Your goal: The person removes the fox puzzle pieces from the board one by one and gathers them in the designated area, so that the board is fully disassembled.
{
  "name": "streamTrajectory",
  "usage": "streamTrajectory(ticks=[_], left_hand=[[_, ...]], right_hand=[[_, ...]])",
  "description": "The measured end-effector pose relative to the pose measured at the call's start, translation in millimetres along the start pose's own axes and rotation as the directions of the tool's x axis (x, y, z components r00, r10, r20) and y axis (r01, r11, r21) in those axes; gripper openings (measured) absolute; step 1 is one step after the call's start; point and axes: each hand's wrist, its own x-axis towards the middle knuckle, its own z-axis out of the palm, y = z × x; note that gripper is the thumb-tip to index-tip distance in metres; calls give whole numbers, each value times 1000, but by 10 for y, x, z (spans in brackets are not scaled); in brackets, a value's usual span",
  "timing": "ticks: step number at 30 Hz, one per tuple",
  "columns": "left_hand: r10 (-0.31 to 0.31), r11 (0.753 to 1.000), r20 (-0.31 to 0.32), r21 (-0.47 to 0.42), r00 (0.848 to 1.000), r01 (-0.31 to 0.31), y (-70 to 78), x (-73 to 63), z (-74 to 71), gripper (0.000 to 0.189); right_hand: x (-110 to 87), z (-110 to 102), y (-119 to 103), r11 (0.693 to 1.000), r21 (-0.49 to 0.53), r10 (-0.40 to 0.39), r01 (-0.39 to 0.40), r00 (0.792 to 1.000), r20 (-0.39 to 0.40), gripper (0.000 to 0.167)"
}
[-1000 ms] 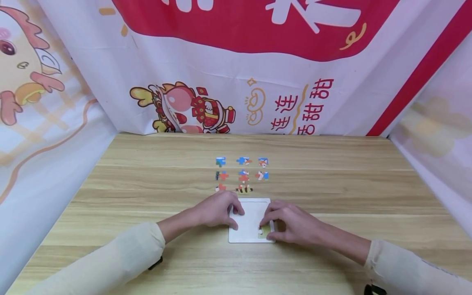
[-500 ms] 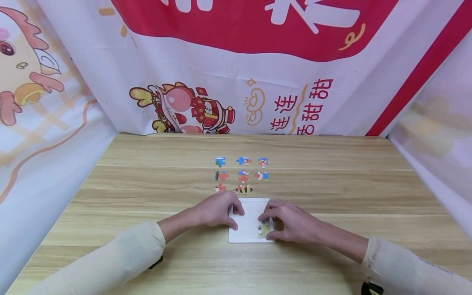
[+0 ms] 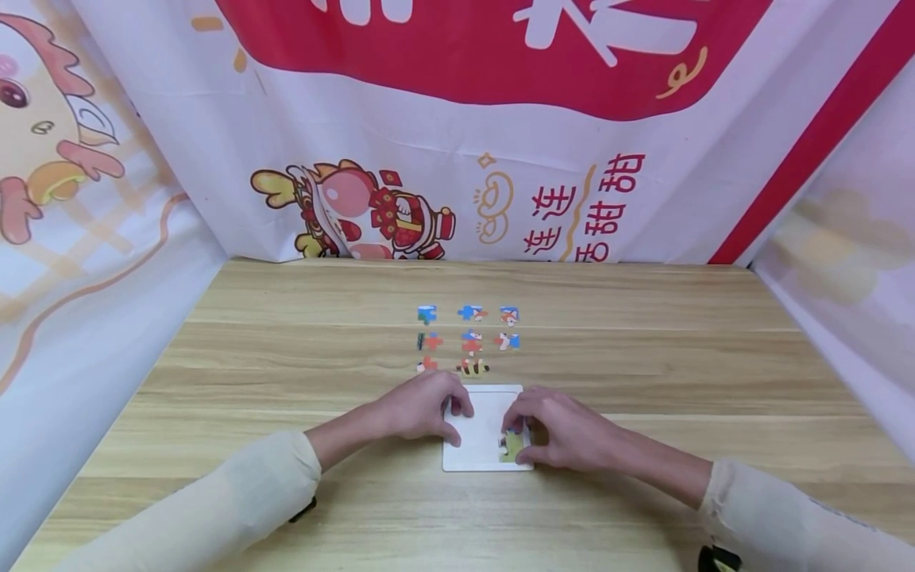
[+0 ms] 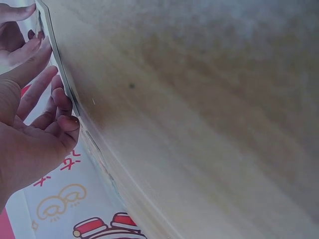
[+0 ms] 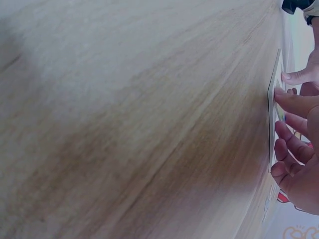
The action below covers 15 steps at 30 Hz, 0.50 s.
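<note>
A white, rimmed puzzle tray [image 3: 480, 437] lies on the table in the head view. My left hand [image 3: 423, 405] rests at its left side, thumb and index finger spread apart and pressing on the tray. My right hand [image 3: 561, 433] pinches a yellow-green puzzle piece [image 3: 511, 448] between thumb and fingers, at the tray's lower right corner. The fingers cover part of that piece. In the left wrist view the left hand [image 4: 35, 114] touches the tray edge [image 4: 61, 64]. The right wrist view has the right hand [image 5: 301, 144] at the thin tray [image 5: 272, 109].
Beyond the tray, several loose jigsaw pieces lie in rows, among them a blue one [image 3: 426, 313], a red one [image 3: 472, 342] and a yellow-and-black striped one [image 3: 473, 367]. A printed cloth [image 3: 400, 119] hangs behind the wooden table [image 3: 679, 334].
The right fingers have shifted slightly at the piece, so more of its yellow-green face shows. The left hand and the tray stay in place.
</note>
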Motion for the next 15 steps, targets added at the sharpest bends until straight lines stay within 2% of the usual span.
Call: streamTrajectory(ticks=[6,11,15], left_hand=[[1,1000,4,2,1000,-1,-6,1,6,25],[9,1000,-3,10,1000,-9,-22,7,15,26],[11,1000,-5,11,1000,-11,-27,12,17,26]], right_hand=[[13,0,4,998,69,-8,8,1000,4,21],[35,-30,12,979,206,0,-2,1000,13,17],[80,-84,59,961,277,-3,16,999,-47,13]])
